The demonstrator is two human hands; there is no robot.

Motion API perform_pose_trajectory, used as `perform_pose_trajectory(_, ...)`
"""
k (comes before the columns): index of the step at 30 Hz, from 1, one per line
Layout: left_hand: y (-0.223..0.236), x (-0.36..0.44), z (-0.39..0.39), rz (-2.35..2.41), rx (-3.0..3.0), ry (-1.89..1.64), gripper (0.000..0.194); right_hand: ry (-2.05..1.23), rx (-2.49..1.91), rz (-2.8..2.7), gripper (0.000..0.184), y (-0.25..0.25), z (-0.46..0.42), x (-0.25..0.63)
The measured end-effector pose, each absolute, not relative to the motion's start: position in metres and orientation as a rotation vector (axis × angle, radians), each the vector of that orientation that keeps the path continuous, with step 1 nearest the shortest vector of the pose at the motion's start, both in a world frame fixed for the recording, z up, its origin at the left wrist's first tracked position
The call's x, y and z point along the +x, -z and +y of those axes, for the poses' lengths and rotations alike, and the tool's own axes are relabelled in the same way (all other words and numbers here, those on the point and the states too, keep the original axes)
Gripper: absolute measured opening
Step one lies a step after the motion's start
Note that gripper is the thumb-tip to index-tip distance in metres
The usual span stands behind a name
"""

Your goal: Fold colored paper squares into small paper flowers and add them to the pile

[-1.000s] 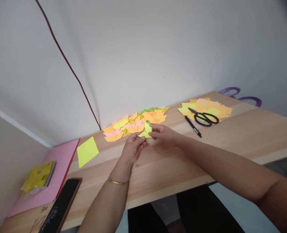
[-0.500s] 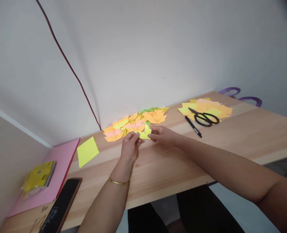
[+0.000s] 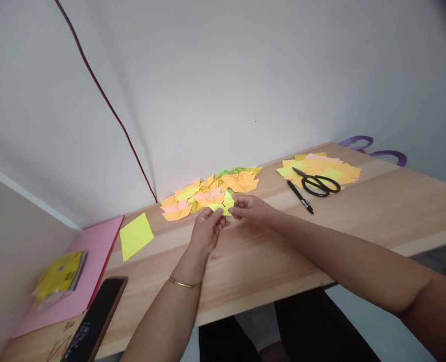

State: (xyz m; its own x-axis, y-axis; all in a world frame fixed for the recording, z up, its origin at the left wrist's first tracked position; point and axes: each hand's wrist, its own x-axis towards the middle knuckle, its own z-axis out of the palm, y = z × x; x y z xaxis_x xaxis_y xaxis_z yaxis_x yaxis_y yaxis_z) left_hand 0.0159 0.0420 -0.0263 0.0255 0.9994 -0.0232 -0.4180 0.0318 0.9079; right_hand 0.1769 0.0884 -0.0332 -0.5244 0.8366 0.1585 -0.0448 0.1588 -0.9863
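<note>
Both hands are meeting over the middle of the table, just in front of the person. The left hand, with a thin gold bangle at the wrist, is pinching the left edge of a small yellow-green folded paper, its fingers closed on it. The right hand is gripping the same paper from the right side, thumb and fingers pressed on it. The paper is being held just above the wood, at the near edge of a heap of folded paper pieces in orange, pink and yellow-green that is lying against the wall. Whether the held paper is touching that heap is hard to tell.

Off to the right, well apart from the hands, a spread of flat paper squares is sitting on the table with black scissors lying on it. A black pen is lying just beside the spread, on its near side. Two purple loops are showing past the far right corner.

To the left, a single yellow-green square sheet is lying flat on the wood. Beyond it a pink sheet is lying at the left end, and a yellow packet is resting on it. A dark phone is lying near the front edge. A dark red cord is running down the wall to the table.
</note>
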Motion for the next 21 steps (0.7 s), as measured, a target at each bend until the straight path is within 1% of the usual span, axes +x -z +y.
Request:
perform_pose_trajectory(2, 0.0279, 0.0172, 0.0411, 0.913, 0.941, -1.328, 0.03, -1.489, -0.736, -1.678, 0.027, 0.033, 0.0878, 0.1764)
perform_pose_trajectory(5, 0.0304, 0.017, 0.0412, 0.98, 1.016, -1.358, 0.028, -1.485, -0.697, -1.688, 0.026, 0.031, 0.0863, 0.1765)
perform_pose_trajectory(10, 0.0313, 0.014, 0.0417, 1.008, 1.092, -1.331, 0.026, -1.519, -0.759, -1.623, 0.025, 0.0261, 0.0828, 0.1771)
perform_pose_trajectory(15, 0.0304, 0.0122, 0.0429, 1.019, 1.04, -1.35, 0.023, -1.639, -0.834, -1.468, 0.027, 0.0275, 0.0855, 0.1762)
perform_pose_trajectory(21, 0.0304, 0.0116, 0.0457, 0.969, 0.902, -1.451, 0.025, -1.663, -0.87, -1.304, 0.03, 0.0276, 0.0888, 0.1766)
